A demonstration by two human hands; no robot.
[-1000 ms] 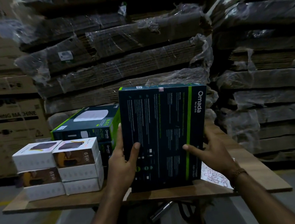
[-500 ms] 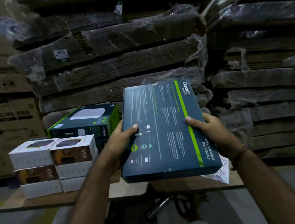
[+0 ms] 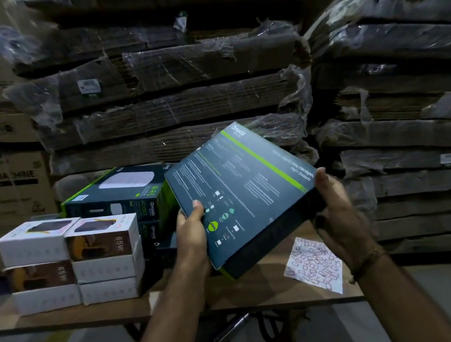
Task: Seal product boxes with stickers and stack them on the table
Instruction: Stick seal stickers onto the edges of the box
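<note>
I hold a flat dark box with a green stripe (image 3: 244, 185) in the air above the wooden table (image 3: 261, 288), tilted and turned clockwise. My left hand (image 3: 191, 234) grips its near left corner, thumb on the printed face. My right hand (image 3: 337, 214) grips its right end, thumb at the upper edge. A white sticker sheet (image 3: 314, 265) lies on the table under my right wrist. Behind the held box stands a stack of dark green boxes (image 3: 117, 201).
Small white and brown boxes marked 65W (image 3: 73, 260) are stacked in three layers at the table's left. Plastic-wrapped bundles of flat cardboard (image 3: 170, 101) tower behind and to the right. Large cartons (image 3: 1, 181) stand at the far left. A metal cylinder (image 3: 232, 329) lies under the table.
The dark box went from standing upright on the table to being lifted, laid flat, and now rotated clockwise and tilted. Both hands have shifted along its edges, uncovering the sticker sheet.
</note>
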